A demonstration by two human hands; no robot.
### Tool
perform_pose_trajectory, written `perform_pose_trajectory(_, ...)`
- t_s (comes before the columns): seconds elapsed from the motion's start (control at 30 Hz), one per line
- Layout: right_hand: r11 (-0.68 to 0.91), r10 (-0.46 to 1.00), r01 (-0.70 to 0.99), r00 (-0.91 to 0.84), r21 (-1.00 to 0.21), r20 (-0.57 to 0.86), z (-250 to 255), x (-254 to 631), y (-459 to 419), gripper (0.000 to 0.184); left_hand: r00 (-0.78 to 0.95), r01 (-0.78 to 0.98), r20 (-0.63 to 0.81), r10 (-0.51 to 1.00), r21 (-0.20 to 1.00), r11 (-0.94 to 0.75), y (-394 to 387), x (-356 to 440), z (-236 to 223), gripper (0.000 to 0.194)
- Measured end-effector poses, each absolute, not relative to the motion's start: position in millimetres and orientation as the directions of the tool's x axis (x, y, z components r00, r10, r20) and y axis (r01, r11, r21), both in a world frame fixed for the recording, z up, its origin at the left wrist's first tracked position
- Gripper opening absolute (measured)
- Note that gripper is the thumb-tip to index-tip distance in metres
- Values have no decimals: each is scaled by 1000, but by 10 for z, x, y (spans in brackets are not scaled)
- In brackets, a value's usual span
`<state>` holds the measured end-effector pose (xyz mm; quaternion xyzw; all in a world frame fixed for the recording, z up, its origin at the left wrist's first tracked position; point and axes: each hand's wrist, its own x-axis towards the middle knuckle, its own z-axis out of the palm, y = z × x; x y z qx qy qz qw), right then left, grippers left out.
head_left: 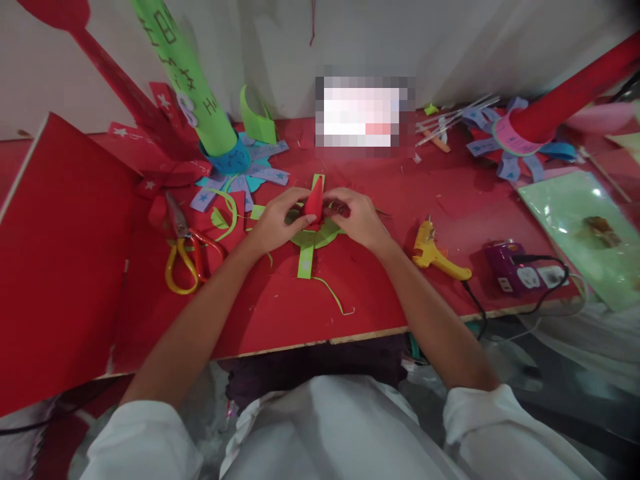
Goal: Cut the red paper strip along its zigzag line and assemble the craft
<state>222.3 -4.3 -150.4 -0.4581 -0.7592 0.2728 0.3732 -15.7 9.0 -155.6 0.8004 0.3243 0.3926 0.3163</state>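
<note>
We hold a small red paper cone upright between both hands at the middle of the red table: the left hand pinches its side with thumb and forefinger, and the fingers of the right hand close on it from the other side. The cone stands on a green paper disc with crossed green strips. We judge the cone could tip or crumple if either pinch tightens, and any wet glue at its base might smear onto the disc. The yellow glue gun lies just right of our right wrist, its cord running to a purple power strip near the table's front edge; a swept elbow could snag it. Scissors lie left of our left forearm. Open room remains on the bare table between the disc and the front edge.
</note>
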Motion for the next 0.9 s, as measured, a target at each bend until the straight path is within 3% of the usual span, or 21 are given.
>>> perform_pose_trajectory(0.27, 479, 877, 520, -314, -707, 363, -1490, 2167, -67, 34, 487, 275, 428, 761, 752, -599, 89, -163, -1553, 46)
perform_pose_trajectory(0.6, 482, 876, 539, -310, -691, 369, -1505, 2173, -79, 33, 464, 270, 418, 781, 772, -575, 96, -170, -1620, 56)
perform_pose_trajectory(0.9, 459, 888, 535, -311, -710, 340, -1488, 2201, -97, 32, 481, 353, 472, 739, 667, -656, 54, -209, -1486, 49)
